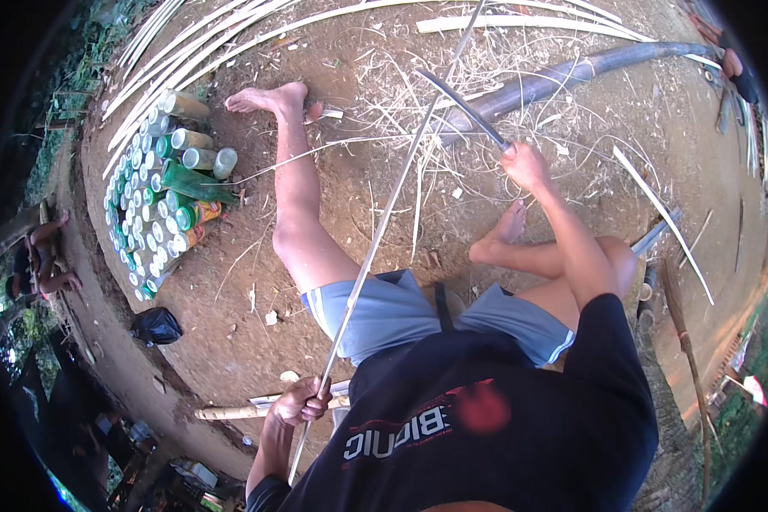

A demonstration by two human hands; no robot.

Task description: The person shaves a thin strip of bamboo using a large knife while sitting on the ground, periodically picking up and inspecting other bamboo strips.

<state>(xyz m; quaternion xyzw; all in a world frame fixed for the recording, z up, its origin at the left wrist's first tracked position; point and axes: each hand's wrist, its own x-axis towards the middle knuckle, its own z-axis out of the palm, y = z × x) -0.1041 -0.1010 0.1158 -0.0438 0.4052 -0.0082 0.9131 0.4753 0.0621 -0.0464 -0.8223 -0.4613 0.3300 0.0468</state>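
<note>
My left hand (301,401) is closed around the lower part of a long, thin bamboo strip (382,224). The strip slants up across my left thigh toward the far side of the yard. In my right hand (526,166) is the handle of a long knife (469,111), its dark blade pointing up and to the left. The blade crosses the strip near the strip's far part; whether they touch I cannot tell. Curly bamboo shavings (392,98) lie around that crossing, beside a thick dark bamboo pole (563,78) on the ground.
Many jars and bottles (158,192) stand grouped at the left, with a black plastic bag (156,326) nearer. Long pale bamboo strips (205,55) lie along the far left. A stick (689,346) lies at the right. Other people appear at the left (47,256) and far-right edges.
</note>
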